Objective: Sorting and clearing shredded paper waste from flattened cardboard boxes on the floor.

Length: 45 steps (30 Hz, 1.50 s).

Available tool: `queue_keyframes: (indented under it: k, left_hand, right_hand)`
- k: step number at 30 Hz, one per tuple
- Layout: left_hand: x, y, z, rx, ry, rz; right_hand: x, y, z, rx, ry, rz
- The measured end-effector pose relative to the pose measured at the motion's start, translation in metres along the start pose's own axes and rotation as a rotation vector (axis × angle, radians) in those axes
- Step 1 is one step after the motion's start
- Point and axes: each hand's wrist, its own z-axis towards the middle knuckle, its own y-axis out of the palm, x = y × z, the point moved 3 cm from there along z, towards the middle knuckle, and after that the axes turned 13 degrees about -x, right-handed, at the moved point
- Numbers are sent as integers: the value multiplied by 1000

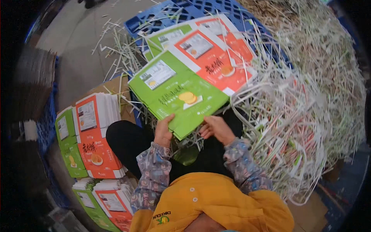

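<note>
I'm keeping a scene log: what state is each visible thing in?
Left hand: closed on the green panel's near edge
Right hand: fingers curled at that edge, grip unclear
Green panel: flat, printed side up
Red panel: flat, printed side up
Paper strips: loose, tangled
Blue pallet: partly covered

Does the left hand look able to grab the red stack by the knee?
Probably not straight away: the left hand holds the green packaging, and the bent left knee stands between it and the red stack.
</note>
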Motion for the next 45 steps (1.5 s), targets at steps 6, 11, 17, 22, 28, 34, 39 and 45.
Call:
queue_keyframes:
  k: [6, 11, 17, 22, 28, 34, 39, 45]
  left_hand:
    - [17, 2, -4, 27, 41, -71]
    - [27, 3, -10, 53, 65, -106]
    - [40, -1, -17, 5, 69, 81]
    - [51, 36, -14, -14, 119, 419]
    - [68, 78, -17, -135, 133, 784]
    - [137, -15, -62, 58, -15, 74]
    - [121, -18, -65, -92, -102, 270]
    - [112, -15, -61, -71, -23, 239]
  right_hand:
    - [-57, -80, -52, 640, -619, -158]
    - [-31, -158, 4, 323, -435, 322]
    - [-68, -157, 36, 449, -727, -20]
    - [-70, -155, 69, 545, -511, 5]
    - [-90, -154, 41, 616, -529, -449]
    - [-78, -250, 21, 502, -596, 318]
    - [-38, -278, 19, 716, -479, -68]
    - [-102, -161, 34, 1069, -636, -1441]
